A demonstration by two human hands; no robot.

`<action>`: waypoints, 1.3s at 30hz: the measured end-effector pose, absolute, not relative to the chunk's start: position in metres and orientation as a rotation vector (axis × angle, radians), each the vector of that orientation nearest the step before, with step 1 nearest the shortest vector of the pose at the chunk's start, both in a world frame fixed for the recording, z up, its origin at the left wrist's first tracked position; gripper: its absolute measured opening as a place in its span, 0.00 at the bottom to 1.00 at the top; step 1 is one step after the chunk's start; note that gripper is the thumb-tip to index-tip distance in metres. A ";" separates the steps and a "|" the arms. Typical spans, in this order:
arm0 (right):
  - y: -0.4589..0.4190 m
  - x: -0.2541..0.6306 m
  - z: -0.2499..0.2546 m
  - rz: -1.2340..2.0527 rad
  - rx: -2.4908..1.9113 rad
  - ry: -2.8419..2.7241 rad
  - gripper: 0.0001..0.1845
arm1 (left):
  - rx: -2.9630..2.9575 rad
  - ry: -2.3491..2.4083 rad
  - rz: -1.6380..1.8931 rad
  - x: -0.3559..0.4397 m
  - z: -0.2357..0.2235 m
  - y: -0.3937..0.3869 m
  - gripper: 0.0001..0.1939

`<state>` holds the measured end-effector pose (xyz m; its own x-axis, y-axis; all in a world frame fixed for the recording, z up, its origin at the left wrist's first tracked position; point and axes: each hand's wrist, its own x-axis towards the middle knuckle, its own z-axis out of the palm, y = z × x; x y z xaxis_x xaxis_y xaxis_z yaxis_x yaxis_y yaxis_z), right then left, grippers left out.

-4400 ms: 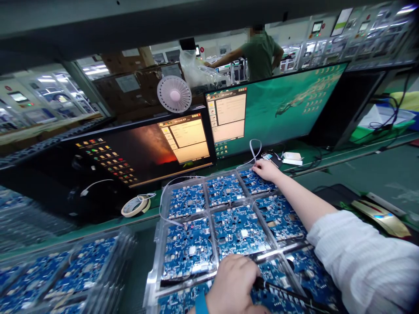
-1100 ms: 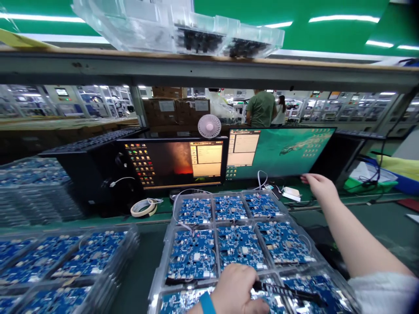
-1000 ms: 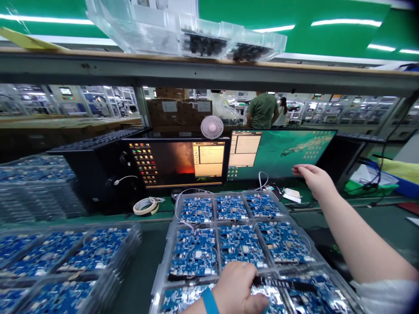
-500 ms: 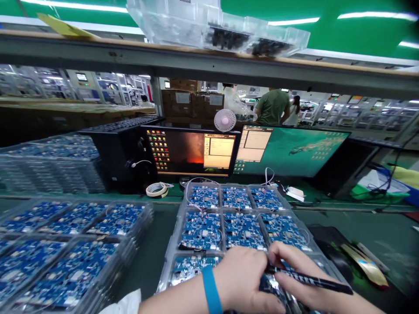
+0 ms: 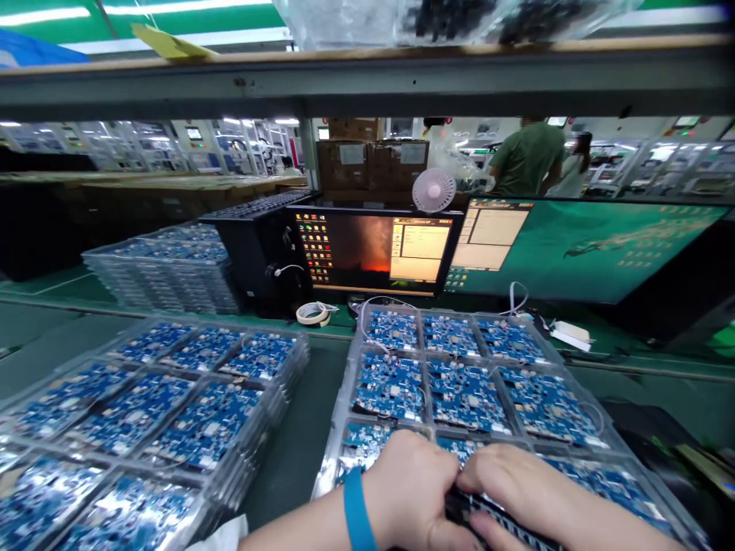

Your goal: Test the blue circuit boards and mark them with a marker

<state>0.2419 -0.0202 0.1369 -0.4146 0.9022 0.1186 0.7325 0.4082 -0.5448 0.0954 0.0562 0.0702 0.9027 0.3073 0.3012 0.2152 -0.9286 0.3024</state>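
Note:
Both my hands meet low over the right-hand tray (image 5: pixel 338 451). My left hand (image 5: pixel 410 482), with a blue band (image 5: pixel 359 509) at the wrist, is closed, its fingers curled against the right hand; what it grips is hidden. My right hand (image 5: pixel 528 490) is closed round a black pen-like tool (image 5: pixel 511 528) with white marks along it, partly covered by the fingers. Blue circuit boards (image 5: pixel 465 394) lie in the tray's compartments beyond and beside my hands.
Left of me stands a stack of clear trays with more blue boards (image 5: pixel 218 421). Behind are a black computer case (image 5: pixel 258 268), two monitors (image 5: pixel 373 252) (image 5: pixel 591 245), a roll of tape (image 5: pixel 313 313) and a small fan (image 5: pixel 434 190). Another tray stack (image 5: pixel 166 279) stands back left. A shelf (image 5: pixel 367 80) crosses overhead.
The view has turned left, so the trays and screens sit further right. My hands have come closer together, and less of the black tool shows beyond my right hand.

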 end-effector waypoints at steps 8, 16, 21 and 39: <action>0.004 0.226 0.108 0.660 -1.257 -2.425 0.11 | 2.776 0.526 0.520 0.067 0.061 0.069 0.44; 0.034 0.245 0.093 0.577 -1.463 -1.799 0.13 | 2.606 0.933 0.626 0.059 0.055 0.081 0.44; 0.074 0.231 0.054 0.667 -1.667 -1.652 0.11 | 2.647 0.923 0.501 0.063 0.046 0.083 0.40; 0.084 0.238 0.034 1.085 -1.572 -1.187 0.14 | 2.575 0.900 0.487 0.062 0.042 0.087 0.38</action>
